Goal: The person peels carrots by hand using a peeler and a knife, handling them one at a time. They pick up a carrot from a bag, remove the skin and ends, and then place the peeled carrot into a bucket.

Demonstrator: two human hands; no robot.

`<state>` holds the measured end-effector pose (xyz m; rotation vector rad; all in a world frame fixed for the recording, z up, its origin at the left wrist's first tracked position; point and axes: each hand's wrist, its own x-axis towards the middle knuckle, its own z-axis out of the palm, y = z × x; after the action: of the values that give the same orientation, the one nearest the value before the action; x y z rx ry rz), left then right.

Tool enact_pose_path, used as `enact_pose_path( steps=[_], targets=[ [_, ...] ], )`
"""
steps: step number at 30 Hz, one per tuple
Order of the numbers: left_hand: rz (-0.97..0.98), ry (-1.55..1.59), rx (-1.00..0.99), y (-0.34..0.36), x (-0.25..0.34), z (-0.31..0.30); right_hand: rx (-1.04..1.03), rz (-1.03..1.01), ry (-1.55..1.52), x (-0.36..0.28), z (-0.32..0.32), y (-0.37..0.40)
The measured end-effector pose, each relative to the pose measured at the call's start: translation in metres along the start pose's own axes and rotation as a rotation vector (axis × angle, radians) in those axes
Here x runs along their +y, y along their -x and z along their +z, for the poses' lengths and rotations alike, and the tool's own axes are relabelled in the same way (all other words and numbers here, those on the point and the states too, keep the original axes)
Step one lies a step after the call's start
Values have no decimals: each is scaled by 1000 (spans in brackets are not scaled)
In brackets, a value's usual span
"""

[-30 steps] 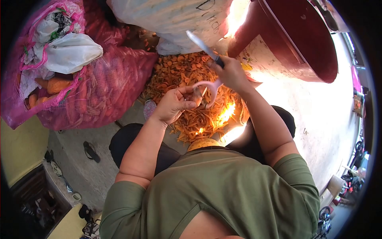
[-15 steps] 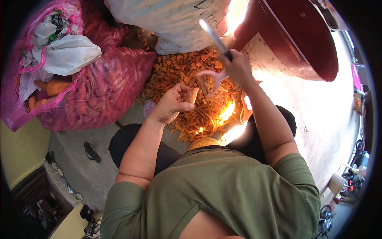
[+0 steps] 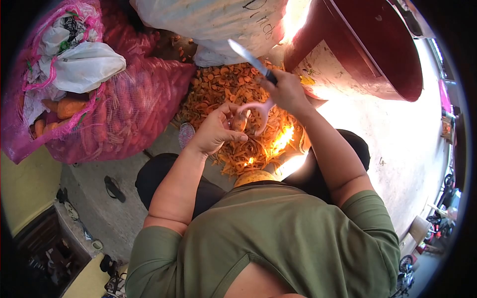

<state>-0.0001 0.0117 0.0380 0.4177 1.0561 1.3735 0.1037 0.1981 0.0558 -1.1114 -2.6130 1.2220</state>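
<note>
My left hand is closed around a short orange carrot piece, which is partly covered by the fingers. My right hand grips two tools at once. A knife with a dark handle points up and left out of it, and a pink Y-shaped peeler sticks out lower down. The peeler's head overlaps the carrot piece; whether the blade touches it cannot be made out. Below both hands spreads a heap of carrot peelings and round slices.
A pink mesh sack of carrots stands at left, with a white plastic bag on it. A large white sack stands behind the heap. At right is a dark red tub. A flip-flop lies on the floor.
My right hand has moved left and slightly down, bringing the peeler against or over the carrot piece. The knife tip has swung left and lower. My left hand has barely moved.
</note>
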Motion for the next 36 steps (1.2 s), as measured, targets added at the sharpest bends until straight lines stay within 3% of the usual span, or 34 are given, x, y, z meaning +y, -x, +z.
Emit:
enact_pose_path(
  steps=[1,4,6,8,11,20,23,26,31,36],
  targets=[
    [12,-21,-4,0,0,0,30,93,33,9,-2,-9],
    [-46,1,0,2,7,5,51,89,-12,10,-11,-10],
    [-75,6,1,2,5,7,49,-108,-40,-4,1,4],
    [-84,-5,1,0,3,5,-14,-121,47,2,9,3],
    [-73,-4,-7,1,-2,-1,64,23,34,15,7,-9],
    [-44,146,-12,3,4,-1,122,3,92,20,6,-12],
    [-42,123,12,1,1,-3,79,33,-54,14,8,-8],
    [-39,112,26,0,-2,-2,43,-62,-17,0,8,3],
    [-82,95,41,-1,-5,-4,81,61,-21,20,-1,-17],
    [-122,116,86,-3,3,3,40,45,155,9,11,-5]
  ],
)
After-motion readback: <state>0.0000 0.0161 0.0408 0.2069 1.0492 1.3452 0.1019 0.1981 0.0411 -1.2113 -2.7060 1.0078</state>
